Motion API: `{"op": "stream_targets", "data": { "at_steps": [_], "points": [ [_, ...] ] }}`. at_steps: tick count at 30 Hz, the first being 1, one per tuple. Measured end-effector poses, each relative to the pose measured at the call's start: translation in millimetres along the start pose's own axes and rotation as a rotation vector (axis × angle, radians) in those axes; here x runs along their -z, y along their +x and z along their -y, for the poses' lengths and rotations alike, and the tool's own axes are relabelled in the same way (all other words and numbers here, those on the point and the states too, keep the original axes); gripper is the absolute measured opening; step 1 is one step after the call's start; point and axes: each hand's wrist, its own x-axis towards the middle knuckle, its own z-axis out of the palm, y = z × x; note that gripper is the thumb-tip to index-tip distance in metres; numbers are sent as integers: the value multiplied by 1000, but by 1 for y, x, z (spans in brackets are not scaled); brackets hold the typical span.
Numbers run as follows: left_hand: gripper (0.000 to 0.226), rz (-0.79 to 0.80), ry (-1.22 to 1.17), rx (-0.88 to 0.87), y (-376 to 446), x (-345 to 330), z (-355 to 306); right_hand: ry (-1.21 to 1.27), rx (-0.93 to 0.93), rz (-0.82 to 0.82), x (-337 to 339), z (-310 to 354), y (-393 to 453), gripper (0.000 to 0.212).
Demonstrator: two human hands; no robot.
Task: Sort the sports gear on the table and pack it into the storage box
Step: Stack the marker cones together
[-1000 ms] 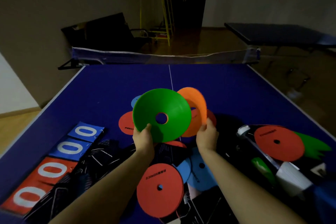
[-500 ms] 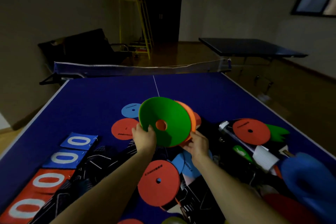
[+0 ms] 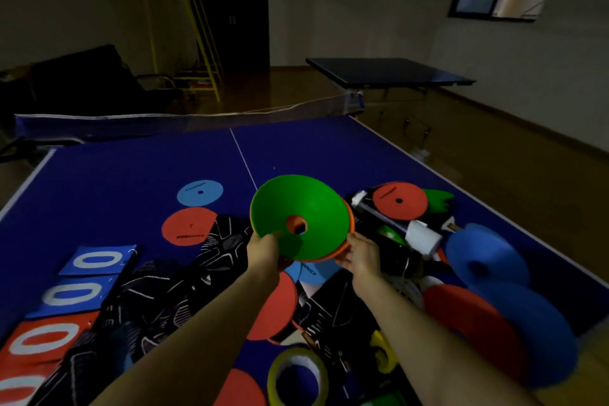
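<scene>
Single head-worn wide-angle camera is looking forward and down, close over the hands (image 3: 329, 254), facing across the counter (image 3: 131, 168) toward the net (image 3: 184, 123).

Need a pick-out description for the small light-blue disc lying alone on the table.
Start at the white centre line of the blue table. Just left of it, the light-blue disc lies flat. It sits just beyond a red disc, and it is the only pale blue disc on bare table.

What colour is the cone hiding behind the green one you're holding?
Orange; its rim peeks out behind the green cone, clearest in the head view.
</scene>
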Motion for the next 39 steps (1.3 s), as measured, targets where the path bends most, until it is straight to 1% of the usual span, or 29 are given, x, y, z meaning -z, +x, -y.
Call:
{"op": "stream_targets", "data": {
  "at_steps": [2,4,7,9,11,15,17,19,20,22,24,27,30,34,39],
  "points": [
    [55,64,-78,19,-1,-8,9,-35,12,-6,9,-2,-1,21],
    [61,122,-138,29,-1,-15,17,-120,46,-41,20,-4,3,27],
    [69,155,-129,40,-3,-30,39,-443,163,-104,46,1,9,36],
    [60,131,-163,45,-7,-37,50,-638,207,-77,61,8,9,37],
    [53,114,-161,57,-10,-51,64,-773,216,-65,81,16,11,36],
    [55,107,-95,46,-21,-84,84,-909,274,-124,125,22,19,37],
    [53,126,-101,45,-25,-99,90,-987,294,-165,148,23,21,40],
    [49,130,-97,55,-29,-116,96,-1048,272,-201,174,27,27,42],
    [48,121,-92,59,-29,-121,99,-1089,239,-205,185,29,29,40],
    [49,108,-95,60,-29,-131,106,-1198,148,-165,208,31,33,39],
    [51,85,-91,63,-29,-139,112,-1309,43,-80,226,30,36,52],
    [53,65,-123,70,-29,-148,122,-1446,-25,0,243,24,47,67],
    [53,41,-120,58,-26,-152,128,-1533,-51,20,248,20,59,73],
    [50,-16,-135,45,-22,-156,131,-1618,-30,15,249,12,66,80],
    [47,-33,-134,13,-20,-161,133,-1676,36,73,247,4,82,79]
  ]
}}
